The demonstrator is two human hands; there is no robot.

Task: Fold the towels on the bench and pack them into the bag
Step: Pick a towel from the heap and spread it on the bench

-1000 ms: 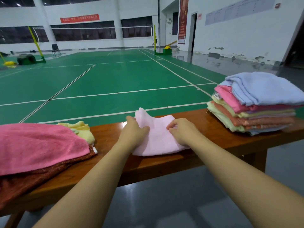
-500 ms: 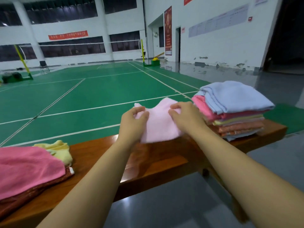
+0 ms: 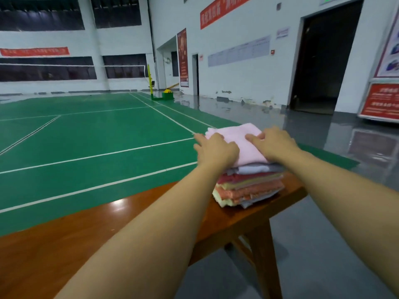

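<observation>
head view shows the pale pink towel [image 3: 241, 140] lying atop the folded stack [image 3: 248, 186] at the bench [image 3: 108, 229]'s right end, left hand [image 3: 216, 151] and right hand [image 3: 274, 143] both flat on it, equally near.

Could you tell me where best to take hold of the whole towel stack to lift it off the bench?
Probably from both short sides, fingers under the bottom towel and thumbs on the pale pink towel: the stack is soft with uneven layers, at the bench end.
</observation>
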